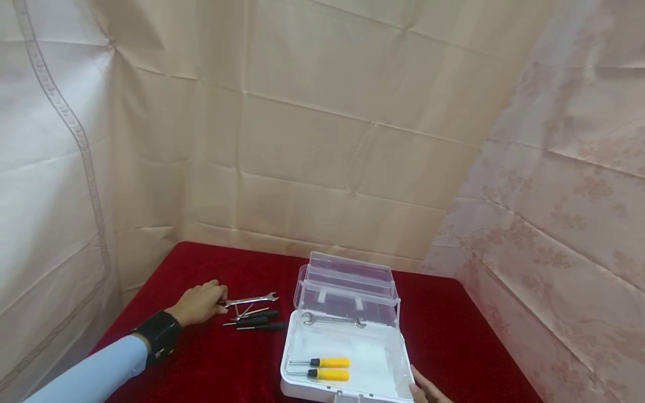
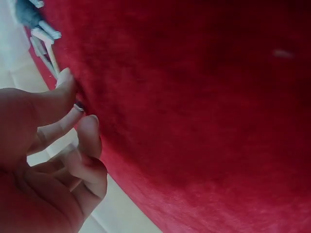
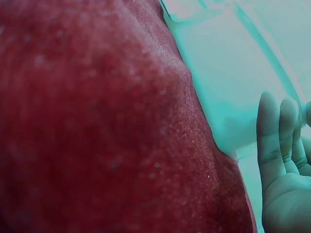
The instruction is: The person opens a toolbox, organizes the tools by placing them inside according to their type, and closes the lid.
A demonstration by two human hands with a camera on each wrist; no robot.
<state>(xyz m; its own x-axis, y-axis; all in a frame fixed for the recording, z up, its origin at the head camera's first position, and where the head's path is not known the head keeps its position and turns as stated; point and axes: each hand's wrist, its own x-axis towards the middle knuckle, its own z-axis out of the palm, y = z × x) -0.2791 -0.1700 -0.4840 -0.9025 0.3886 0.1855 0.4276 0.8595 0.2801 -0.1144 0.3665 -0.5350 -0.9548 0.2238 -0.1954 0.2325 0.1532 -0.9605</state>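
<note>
Left hand (image 1: pixel 200 303) pinches wrench (image 1: pixel 251 300) — right hand (image 1: pixel 428 389) touches box (image 1: pixel 378 350)

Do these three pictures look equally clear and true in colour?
No: head view bright, yellow-handled screwdrivers distinct; left wrist view soft and dim, red cloth darkest toward the top right; right wrist view, box and right hand tinted bluish-green.
</note>
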